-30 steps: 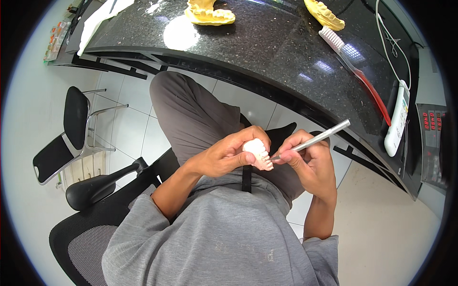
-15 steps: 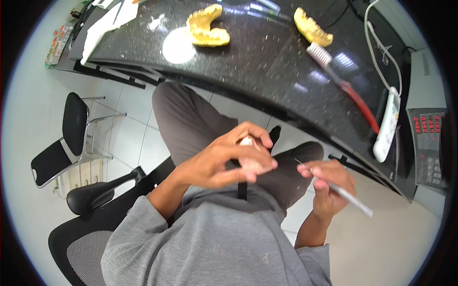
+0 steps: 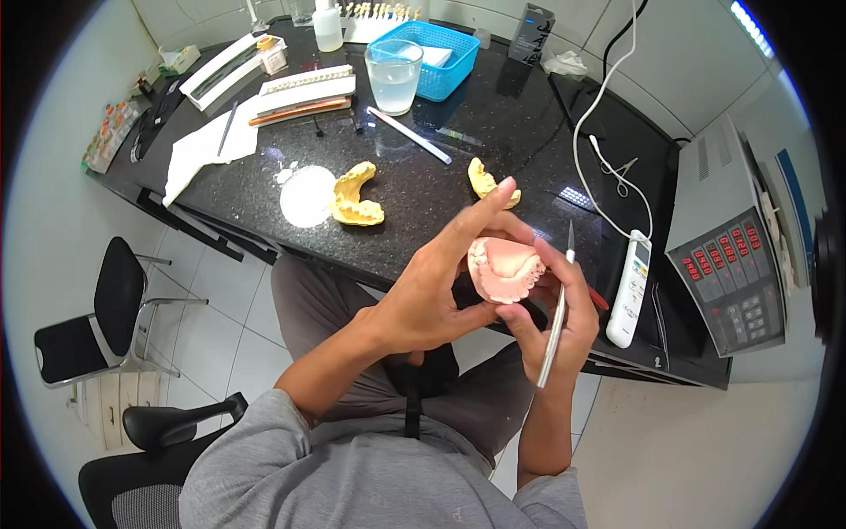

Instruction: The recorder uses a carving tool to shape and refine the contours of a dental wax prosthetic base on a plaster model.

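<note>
My left hand (image 3: 427,291) holds a pink dental cast (image 3: 509,271) with a row of teeth along its rim, thumb below and fingers around its far side. Up beside it, my right hand (image 3: 571,328) grips a slim metal carving knife (image 3: 553,342), its pointed blade aimed away from me. Fingertips of the right hand also touch the cast's right edge. Beyond my hands on the black table (image 3: 414,198) lie a yellow horseshoe-shaped dental arch (image 3: 359,210) and a second yellow piece (image 3: 481,179), partly hidden by my left fingers.
At the back stand a glass of cloudy liquid (image 3: 394,84), a blue basket (image 3: 458,66) and a white bottle (image 3: 328,28). A white remote (image 3: 627,295) lies near the right edge, beside a machine's control panel (image 3: 736,282). A black chair (image 3: 115,300) stands at left.
Both hands have risen and come together, bringing the cast and knife toward the table edge. The right hand now touches the cast, and the knife points away. The view has tilted up.
</note>
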`<state>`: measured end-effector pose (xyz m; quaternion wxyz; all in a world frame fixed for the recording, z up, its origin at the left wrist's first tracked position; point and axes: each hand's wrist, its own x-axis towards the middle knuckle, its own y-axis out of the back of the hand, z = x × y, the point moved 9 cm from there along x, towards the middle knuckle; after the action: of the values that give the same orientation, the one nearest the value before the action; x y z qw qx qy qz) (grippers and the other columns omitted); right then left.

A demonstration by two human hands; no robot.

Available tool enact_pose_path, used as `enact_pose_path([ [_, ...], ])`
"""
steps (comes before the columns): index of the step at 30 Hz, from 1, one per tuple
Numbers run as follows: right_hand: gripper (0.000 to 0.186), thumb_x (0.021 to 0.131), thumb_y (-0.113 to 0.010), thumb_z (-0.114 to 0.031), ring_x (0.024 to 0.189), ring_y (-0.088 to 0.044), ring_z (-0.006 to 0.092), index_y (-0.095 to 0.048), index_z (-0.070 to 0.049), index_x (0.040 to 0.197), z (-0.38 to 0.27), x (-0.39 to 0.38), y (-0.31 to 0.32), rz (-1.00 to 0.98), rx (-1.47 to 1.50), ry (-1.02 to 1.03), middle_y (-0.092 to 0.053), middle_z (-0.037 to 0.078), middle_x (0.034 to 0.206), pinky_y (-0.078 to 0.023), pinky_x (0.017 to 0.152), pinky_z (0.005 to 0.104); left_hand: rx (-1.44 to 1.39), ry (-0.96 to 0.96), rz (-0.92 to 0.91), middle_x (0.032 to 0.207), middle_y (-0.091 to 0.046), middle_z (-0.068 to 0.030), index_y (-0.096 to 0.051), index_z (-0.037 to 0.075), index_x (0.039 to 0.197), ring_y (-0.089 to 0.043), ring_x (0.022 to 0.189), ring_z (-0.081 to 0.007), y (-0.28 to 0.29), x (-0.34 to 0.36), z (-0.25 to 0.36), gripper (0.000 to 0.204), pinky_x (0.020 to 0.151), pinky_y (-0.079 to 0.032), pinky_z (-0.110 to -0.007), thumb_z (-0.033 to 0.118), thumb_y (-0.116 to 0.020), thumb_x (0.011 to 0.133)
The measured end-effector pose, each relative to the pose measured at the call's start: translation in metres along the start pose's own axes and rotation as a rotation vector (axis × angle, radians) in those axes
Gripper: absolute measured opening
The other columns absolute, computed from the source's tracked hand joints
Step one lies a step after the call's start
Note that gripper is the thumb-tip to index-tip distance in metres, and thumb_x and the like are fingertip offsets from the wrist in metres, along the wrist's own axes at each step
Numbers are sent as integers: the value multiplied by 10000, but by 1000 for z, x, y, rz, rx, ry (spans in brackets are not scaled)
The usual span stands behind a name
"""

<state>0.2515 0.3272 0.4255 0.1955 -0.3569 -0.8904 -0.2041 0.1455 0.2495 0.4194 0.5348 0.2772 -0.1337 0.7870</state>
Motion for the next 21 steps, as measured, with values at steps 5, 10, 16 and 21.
enact_pose_path([
  [5, 600, 716, -855, -112, 1002, -655, 213, -562, 31, 1220, 19, 1, 4, 32, 202, -13, -586, 160, 1192, -570, 831, 304, -239, 91, 84, 1285, -497, -175, -75, 62, 1539, -517, 1237, -252, 1, 5, -14, 1060, 1046, -444, -383, -128, -723, 722],
  [10, 533, 712, -858, -115, 1005, -649, 218, -554, -2, 1135, 22, -2, 9, 86, 196, 33, -556, 161, 1181, -576, 845, 313, -351, 195, -20, 1360, -464, -210, -169, 52, 1504, -482, 1295, -266, -2, 6, -17, 924, 1076, -424, -393, -99, -702, 764],
  [16, 562, 698, -873, -154, 1044, -624, 219, -539, 7, 1119, 23, -7, 11, 98, 253, 5, -517, 150, 1198, -569, 867, 325, -607, 247, -105, 1461, -380, -214, -317, -1, 1398, -459, 1321, -265, -7, 0, -16, 697, 1070, -436, -390, 52, -726, 836],
  [21, 726, 883, -550, -620, 1061, -600, 252, -525, 37, 1191, 15, -15, 20, 225, 115, 37, -563, 163, 1131, -497, 928, 380, -639, 289, -8, 1416, -433, -194, -310, -21, 1418, -487, 1294, -287, -1, -9, -20, 722, 1066, -434, -425, 191, -721, 864],
])
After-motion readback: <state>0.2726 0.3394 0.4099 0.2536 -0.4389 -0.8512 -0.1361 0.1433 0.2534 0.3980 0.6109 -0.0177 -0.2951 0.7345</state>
